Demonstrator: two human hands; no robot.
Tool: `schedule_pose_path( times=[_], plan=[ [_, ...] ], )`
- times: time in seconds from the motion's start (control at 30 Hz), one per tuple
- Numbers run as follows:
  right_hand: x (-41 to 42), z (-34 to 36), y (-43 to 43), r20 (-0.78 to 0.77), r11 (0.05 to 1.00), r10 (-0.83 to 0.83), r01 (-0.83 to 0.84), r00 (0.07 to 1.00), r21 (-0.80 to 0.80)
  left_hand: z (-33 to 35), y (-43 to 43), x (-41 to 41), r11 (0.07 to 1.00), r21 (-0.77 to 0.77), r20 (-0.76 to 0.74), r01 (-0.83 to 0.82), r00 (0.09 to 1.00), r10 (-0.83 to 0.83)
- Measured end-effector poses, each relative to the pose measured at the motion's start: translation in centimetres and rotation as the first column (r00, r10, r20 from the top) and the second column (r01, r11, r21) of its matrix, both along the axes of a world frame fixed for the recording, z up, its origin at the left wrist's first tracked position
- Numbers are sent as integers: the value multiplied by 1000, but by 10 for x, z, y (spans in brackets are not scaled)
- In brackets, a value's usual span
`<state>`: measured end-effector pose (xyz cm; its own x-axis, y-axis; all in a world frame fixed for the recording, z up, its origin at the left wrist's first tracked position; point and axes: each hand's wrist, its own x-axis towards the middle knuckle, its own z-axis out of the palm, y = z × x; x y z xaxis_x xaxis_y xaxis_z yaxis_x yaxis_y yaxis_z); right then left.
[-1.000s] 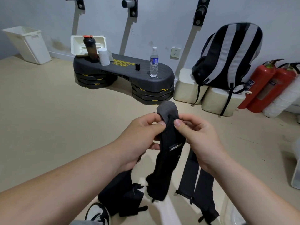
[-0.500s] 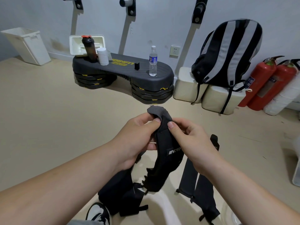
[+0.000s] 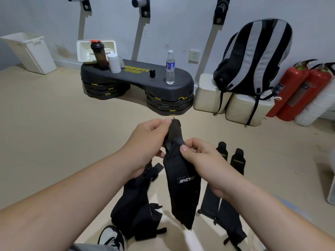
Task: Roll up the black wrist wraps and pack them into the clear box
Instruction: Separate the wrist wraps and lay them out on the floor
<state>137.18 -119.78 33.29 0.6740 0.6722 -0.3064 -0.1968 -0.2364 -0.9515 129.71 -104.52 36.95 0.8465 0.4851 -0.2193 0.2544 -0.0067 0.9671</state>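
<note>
Between the two hands, held up over the floor, hangs one black wrist wrap [image 3: 183, 180], top end raised and frayed tail dangling free. The left hand [image 3: 150, 140] pinches the very tip of that top end. The right hand [image 3: 201, 160] pinches the band just below, thumb on the front face. The wrap looks light, soft and limp, so it should roll tight only if the first fold is kept pinched and the tail hangs straight. More wraps lie on the floor [image 3: 54, 142]: a heap [image 3: 137, 209] below the left forearm and a flat pair [image 3: 224, 196] beneath the right. Open floor spreads ahead to the step platform [image 3: 137, 77]. A pale container edge [image 3: 332, 187] at the right border may be the clear box, but this cannot be told.
</note>
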Motion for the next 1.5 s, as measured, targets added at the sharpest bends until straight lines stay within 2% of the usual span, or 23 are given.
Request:
schedule_pose_path(
  times=[0.1,0.23,0.3,0.37,0.47,0.53,0.6,0.67,0.73,0.83,0.9,0.97,1.07,1.17,1.3,1.43,1.5],
  plan=[
    [0,-2,0,23,998,-59,59,998,8,2,-1,1,989,-148,-26,9,1000,-13],
    [-3,-1,1,52,999,-27,25,998,22,-9,-2,1,999,-32,31,-39,999,40],
    [-3,0,1,3,999,-16,15,1000,43,-10,-3,2,996,1,69,-90,994,90],
    [-2,1,2,-89,998,20,-14,996,68,-9,-2,4,993,3,110,-119,987,118],
    [3,-3,1,-215,984,168,-152,962,90,-5,-3,6,989,4,168,-145,975,143],
    [4,-8,1,-219,974,222,-208,950,84,-2,-3,5,987,-10,202,-162,966,161],
    [4,-12,5,-181,983,176,-162,967,90,1,-2,6,984,-31,215,-174,960,177],
    [2,-13,9,-156,992,86,-71,984,101,0,0,7,981,-61,167,-186,967,194],
    [3,-11,13,-171,989,-4,29,985,144,-5,0,9,983,-90,55,-157,985,162],
    [9,-1,15,-255,955,-128,189,958,229,-20,-10,7,988,-137,-109,64,991,-80],
    [16,4,14,-260,938,-228,283,938,202,-32,-20,5,969,-141,-166,203,960,-225],
    [22,3,11,-244,923,-313,355,918,149,-42,-30,1,955,-59,-207,290,932,-296],
    [26,-3,7,-269,906,-376,412,887,93,-56,-39,-3,936,56,-290,347,903,-317],
    [29,-3,4,-333,905,-355,410,874,112,-60,-42,-1,946,146,-263,289,933,-244],
    [22,-1,3,-442,954,-146,243,885,173,-46,-39,10,937,326,-137,121,987,-80],
    [15,-7,7,-412,958,-131,222,902,184,-37,-35,14,949,311,-93,54,995,-26],
    [16,-9,10,-396,948,-167,257,903,186,-40,-36,13,970,239,-102,49,995,-25]
  ],
)
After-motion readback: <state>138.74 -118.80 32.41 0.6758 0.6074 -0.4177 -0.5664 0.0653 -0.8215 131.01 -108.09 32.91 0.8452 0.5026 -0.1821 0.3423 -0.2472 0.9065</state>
